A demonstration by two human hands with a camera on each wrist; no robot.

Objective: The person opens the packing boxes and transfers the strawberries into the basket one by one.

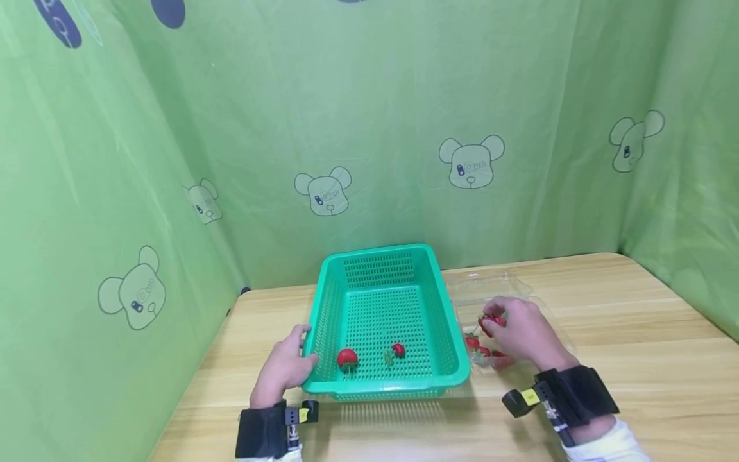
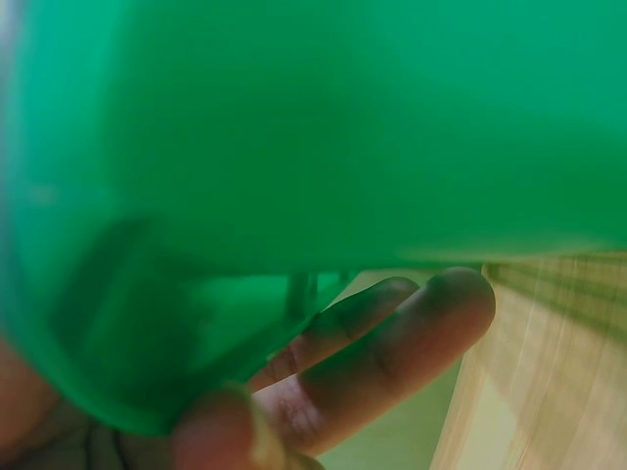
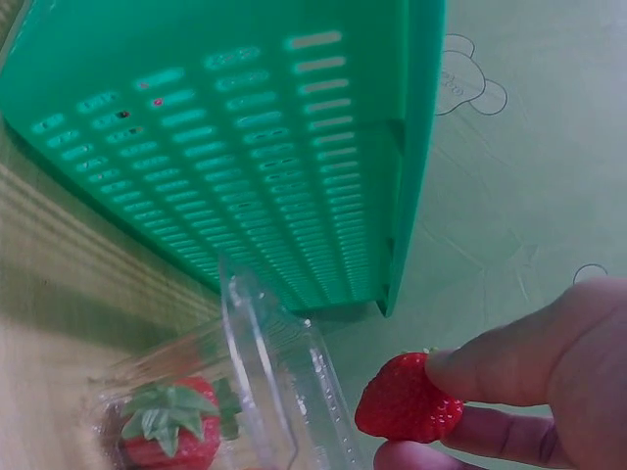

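My left hand (image 1: 287, 364) grips the left rim of a green plastic basket (image 1: 385, 387), thumb at the rim and fingers (image 2: 392, 367) beneath it in the left wrist view. A strawberry (image 1: 347, 358) lies inside the basket near its front left corner. A smaller red strawberry (image 1: 398, 350) lies to its right, beside a green leafy bit (image 1: 389, 357). Above a clear plastic box (image 3: 257, 362), my right hand (image 1: 522, 328) pinches a red strawberry (image 3: 404, 399) between thumb and fingers. Several strawberries remain in that box, one with green leaves (image 3: 168, 431) showing.
The wooden table (image 1: 618, 321) carries the basket and the clear box side by side, the box on the right. A green curtain (image 1: 392, 212) printed with bear heads stands behind the table and along both sides.
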